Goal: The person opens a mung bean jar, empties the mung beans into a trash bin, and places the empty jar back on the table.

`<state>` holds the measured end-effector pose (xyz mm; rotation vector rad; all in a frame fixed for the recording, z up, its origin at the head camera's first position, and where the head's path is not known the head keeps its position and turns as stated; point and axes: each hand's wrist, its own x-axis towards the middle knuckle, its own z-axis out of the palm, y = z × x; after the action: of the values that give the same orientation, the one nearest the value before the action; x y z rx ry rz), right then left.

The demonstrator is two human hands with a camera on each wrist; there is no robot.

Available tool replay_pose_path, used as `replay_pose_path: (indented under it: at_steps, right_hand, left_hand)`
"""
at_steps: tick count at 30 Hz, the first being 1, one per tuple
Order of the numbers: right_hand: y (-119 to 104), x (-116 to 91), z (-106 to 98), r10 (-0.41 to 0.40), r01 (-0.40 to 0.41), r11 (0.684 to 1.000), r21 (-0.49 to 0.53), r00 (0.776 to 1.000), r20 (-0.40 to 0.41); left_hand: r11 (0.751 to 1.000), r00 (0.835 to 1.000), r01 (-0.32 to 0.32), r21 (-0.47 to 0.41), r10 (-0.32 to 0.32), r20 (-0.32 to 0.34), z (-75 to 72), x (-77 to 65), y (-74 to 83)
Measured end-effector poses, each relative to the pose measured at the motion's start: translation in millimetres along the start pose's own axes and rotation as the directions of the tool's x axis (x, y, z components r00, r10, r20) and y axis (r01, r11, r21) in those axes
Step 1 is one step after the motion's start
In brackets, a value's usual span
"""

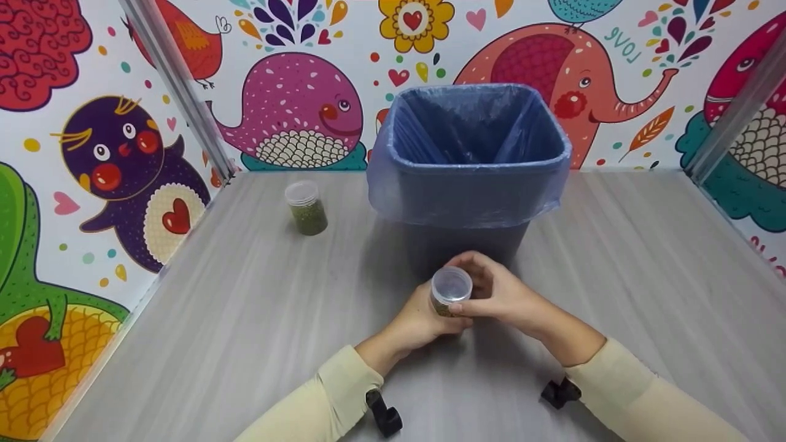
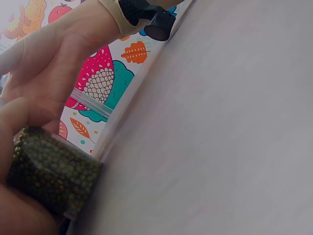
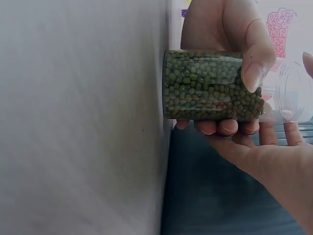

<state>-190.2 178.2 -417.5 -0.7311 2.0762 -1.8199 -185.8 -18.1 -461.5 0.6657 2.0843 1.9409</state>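
Observation:
My left hand (image 1: pixel 412 319) grips a clear jar of green mung beans (image 3: pixel 208 90) round its body, thumb on the near side in the right wrist view and fingertips below. The jar stands upright, its base right at the tabletop. Its clear lid (image 1: pixel 452 281) faces up in the head view. My right hand (image 1: pixel 505 296) curls round the top of the jar, thumb at the near side and fingers at the far side of the lid. In the left wrist view, the beans (image 2: pixel 54 171) show between the left hand's fingers.
A second lidded jar of green beans (image 1: pixel 309 216) stands at the back left. Just beyond the hands is a grey bin (image 1: pixel 466 196) with a blue plastic liner (image 1: pixel 384 178). Printed panels (image 1: pixel 295 104) wall the grey table (image 1: pixel 245 319) at the back and sides.

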Motion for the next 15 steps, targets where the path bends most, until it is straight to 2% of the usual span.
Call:
replay_pose_path:
  at_steps: [9,15]
  right_hand:
    - [-1.4,-1.0,0.0,0.012,-0.012,1.000,0.027,1.000,-0.008]
    - [-0.7,-0.2,0.2,-0.032,0.033,0.999,0.040,0.999,-0.030]
  left_hand:
    - [1.000,1.000,0.014,0.017,-0.014,-0.002,0.4,-0.3,0.9]
    - [1.000,1.000,0.015,0.008,-0.015,-0.009,0.9,-0.6,-0.1]
